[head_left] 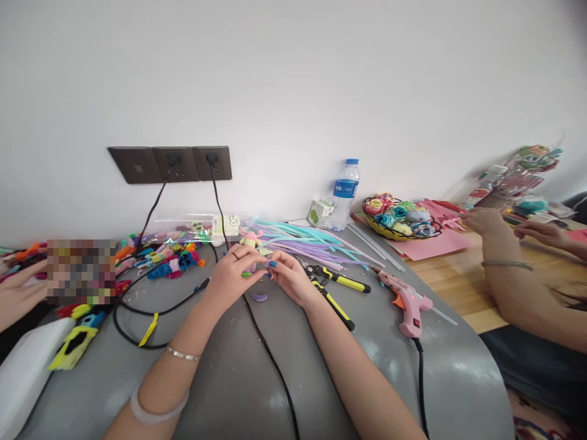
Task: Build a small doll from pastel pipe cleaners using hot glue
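Over the middle of the grey table, my left hand (239, 269) and my right hand (292, 282) meet at the fingertips. Both are closed in a pinch around something small, mostly hidden by the fingers; a bit of lilac shows there. A short purple fuzzy piece (259, 297) lies on the table just below them. Behind my left hand stands a small yellow-and-pink fuzzy figure (250, 238). Turquoise and purple pipe cleaners (302, 241) are spread beyond my hands. Yellow-and-black pliers (337, 305) rest beside my right hand.
A pink glue gun (408, 299) lies on the right, its cable over the edge. Black cords (270, 354) cross the table from wall sockets (172, 165). At the back stand a water bottle (345, 195) and a flower basket (401, 220). Other people's hands (21, 290) work on both sides.
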Motion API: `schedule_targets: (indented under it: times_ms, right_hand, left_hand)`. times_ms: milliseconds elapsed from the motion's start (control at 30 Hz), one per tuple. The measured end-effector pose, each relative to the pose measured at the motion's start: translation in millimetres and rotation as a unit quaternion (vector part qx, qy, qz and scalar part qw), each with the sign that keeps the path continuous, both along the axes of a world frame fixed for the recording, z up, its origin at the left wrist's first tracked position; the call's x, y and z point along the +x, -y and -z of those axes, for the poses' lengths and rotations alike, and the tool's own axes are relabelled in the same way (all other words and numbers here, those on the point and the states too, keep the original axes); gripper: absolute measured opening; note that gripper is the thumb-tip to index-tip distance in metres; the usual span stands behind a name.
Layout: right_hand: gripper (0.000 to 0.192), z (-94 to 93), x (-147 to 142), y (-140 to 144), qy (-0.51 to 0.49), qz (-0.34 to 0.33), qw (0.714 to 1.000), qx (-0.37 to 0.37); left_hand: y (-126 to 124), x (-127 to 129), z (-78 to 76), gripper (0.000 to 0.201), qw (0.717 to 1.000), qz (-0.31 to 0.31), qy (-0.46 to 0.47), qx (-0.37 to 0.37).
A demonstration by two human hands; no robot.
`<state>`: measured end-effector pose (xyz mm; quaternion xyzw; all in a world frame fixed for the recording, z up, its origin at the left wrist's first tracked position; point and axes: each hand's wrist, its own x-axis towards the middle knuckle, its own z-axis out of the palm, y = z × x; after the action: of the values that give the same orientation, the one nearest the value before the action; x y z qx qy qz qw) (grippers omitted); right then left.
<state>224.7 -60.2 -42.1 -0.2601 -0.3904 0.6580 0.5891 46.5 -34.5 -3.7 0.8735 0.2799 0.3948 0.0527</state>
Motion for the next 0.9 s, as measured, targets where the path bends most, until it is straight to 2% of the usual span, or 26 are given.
schedule_targets:
  times_ms: [100, 133, 200, 333, 433, 733, 900]
  right_hand:
    - [0.031, -1.4, 2, -2, -0.047, 0.041, 0.998, -0.016]
    - [0.032, -1.8, 3, -3, -0.06, 0.046, 0.997, -0.026]
    - [0.032, -2.2, 5, -4, -0.075, 0.045, 0.995, -0.039]
    - [0.03, -0.9, 7, -5, -0.086, 0.036, 0.994, -0.05]
    - [0.029, 0.9, 7, -5, -0.092, 0.028, 0.994, -0.053]
    - [0.029, 3.7, 8, -7, -0.091, 0.016, 0.995, -0.048]
    - [0.029, 5.2, 5, -7, -0.05, 0.032, 0.998, -0.036]
  left_hand:
    - [-1, -6, -7.6, 0.011, 0.998, -0.027, -0.048, -0.023]
    - [-1, -8, -9.2, 0.005, 0.996, -0.021, -0.075, -0.04]
    - [-1, -12, -9.8, 0.005, 0.987, 0.009, -0.137, -0.083]
    - [-2, -15, -1.7, 0.008, 0.958, 0.022, -0.225, -0.177]
    - [-3, -15, 4.6, 0.013, 0.948, 0.016, -0.241, -0.207]
    - [-1, -11, 2.9, 0.013, 0.947, 0.01, -0.254, -0.195]
    - [0, -10, -2.8, 0.011, 0.965, 0.001, -0.218, -0.146]
